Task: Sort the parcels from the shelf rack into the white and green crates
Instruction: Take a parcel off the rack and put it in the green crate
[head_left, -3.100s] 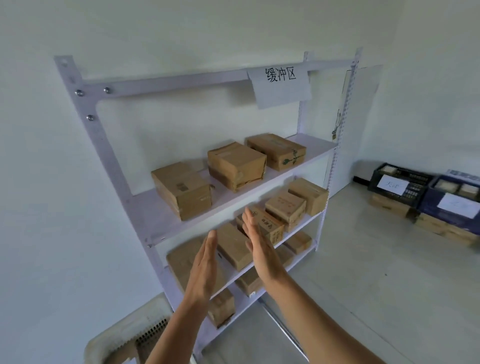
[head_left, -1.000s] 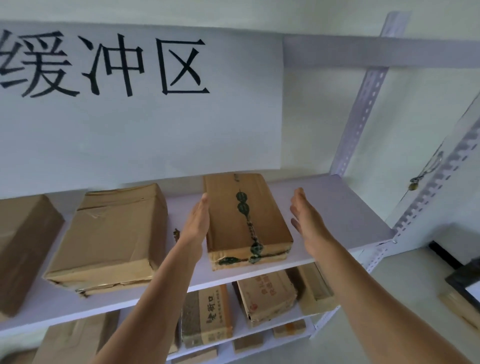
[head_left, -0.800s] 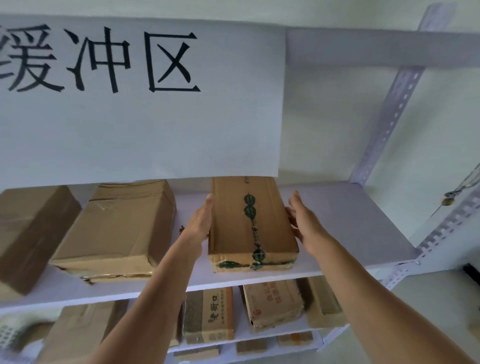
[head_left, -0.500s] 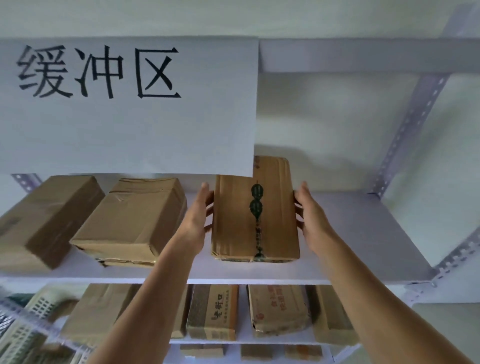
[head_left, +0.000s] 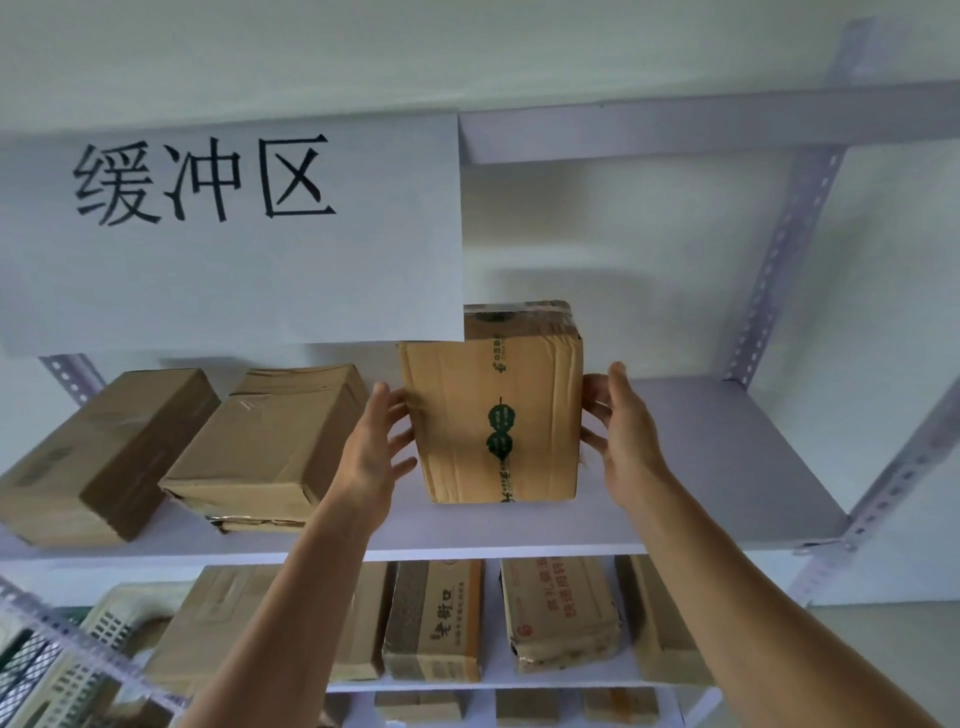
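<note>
Head view: a flat brown cardboard parcel with green-printed tape (head_left: 493, 415) is gripped at its side edges by the left hand (head_left: 374, 447) and right hand (head_left: 623, 441), fingers curled round it, above the white rack's upper shelf (head_left: 727, 467). Its top-left corner is hidden by a white paper sign (head_left: 234, 244).

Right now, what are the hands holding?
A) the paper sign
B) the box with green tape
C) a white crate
B: the left hand and the right hand grip the two sides of the box, which has green tape down its middle.
</note>
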